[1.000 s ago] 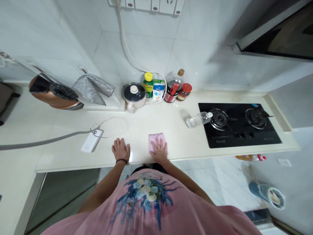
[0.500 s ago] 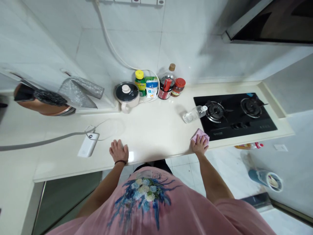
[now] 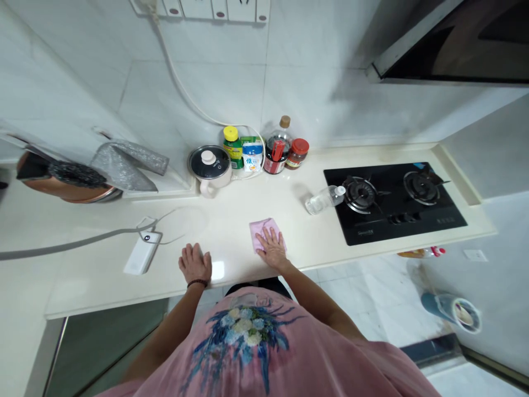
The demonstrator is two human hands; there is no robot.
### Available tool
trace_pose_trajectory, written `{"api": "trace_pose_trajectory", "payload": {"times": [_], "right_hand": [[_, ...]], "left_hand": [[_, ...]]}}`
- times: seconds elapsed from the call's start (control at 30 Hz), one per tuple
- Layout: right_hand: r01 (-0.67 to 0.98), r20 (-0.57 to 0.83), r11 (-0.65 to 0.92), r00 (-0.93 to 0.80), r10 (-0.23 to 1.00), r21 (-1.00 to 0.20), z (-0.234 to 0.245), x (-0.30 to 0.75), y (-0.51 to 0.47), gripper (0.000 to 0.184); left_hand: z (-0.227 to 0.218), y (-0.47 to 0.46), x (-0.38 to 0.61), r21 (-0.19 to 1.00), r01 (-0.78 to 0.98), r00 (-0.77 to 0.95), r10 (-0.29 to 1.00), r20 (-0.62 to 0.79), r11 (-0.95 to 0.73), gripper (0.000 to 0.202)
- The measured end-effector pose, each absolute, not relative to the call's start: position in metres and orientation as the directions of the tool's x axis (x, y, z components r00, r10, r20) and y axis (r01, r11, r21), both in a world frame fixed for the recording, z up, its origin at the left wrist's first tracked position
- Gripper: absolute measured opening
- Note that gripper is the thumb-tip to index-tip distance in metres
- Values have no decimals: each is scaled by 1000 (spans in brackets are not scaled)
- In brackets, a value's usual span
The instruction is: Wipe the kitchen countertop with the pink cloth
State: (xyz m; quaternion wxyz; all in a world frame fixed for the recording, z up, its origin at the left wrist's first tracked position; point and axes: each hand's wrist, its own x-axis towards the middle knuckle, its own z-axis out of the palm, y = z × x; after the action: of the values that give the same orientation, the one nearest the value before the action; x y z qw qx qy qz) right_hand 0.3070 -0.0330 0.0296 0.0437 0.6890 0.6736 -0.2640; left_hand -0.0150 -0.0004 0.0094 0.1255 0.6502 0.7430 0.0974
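My right hand (image 3: 273,247) lies flat with fingers spread on a pink cloth (image 3: 261,229), pressing it onto the pale countertop (image 3: 231,218) near the front edge. My left hand (image 3: 195,263) rests palm down on the counter a little to the left, fingers loosely apart, holding nothing; a dark bracelet is on its wrist. A clear plastic bottle (image 3: 322,199) lies on its side to the right of the cloth, beside the black gas hob (image 3: 392,201).
A white power bank (image 3: 141,252) with a cable lies left of my left hand. A small lidded pot (image 3: 206,164), bottles and jars (image 3: 264,149) stand along the wall. A pan (image 3: 61,179) and foil sheet (image 3: 124,165) sit far left. A bin (image 3: 452,311) stands on the floor.
My right hand slid the pink cloth right to the hob's front corner, then back left to the middle of the counter. The left hand stayed put.
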Motion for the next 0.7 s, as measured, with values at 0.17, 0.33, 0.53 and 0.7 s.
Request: {"api": "trace_pose_trajectory", "payload": {"times": [0.17, 0.33, 0.53, 0.7], "right_hand": [[968, -459, -210, 125, 879, -139, 31, 382, 20, 73], [942, -423, -330, 273, 864, -65, 28, 440, 100, 72], [906, -359, -412, 355, 863, -95, 25, 476, 172, 73], [910, -337, -401, 347, 875, -105, 26, 467, 175, 72]], "left_hand": [[7, -1, -15, 319, 939, -121, 992, -30, 124, 67], [3, -1, -17, 309, 943, -122, 992, -18, 122, 66], [-2, -2, -20, 307, 942, -136, 990, -26, 137, 64], [-2, -2, -21, 304, 943, -137, 990, -24, 138, 64]]}}
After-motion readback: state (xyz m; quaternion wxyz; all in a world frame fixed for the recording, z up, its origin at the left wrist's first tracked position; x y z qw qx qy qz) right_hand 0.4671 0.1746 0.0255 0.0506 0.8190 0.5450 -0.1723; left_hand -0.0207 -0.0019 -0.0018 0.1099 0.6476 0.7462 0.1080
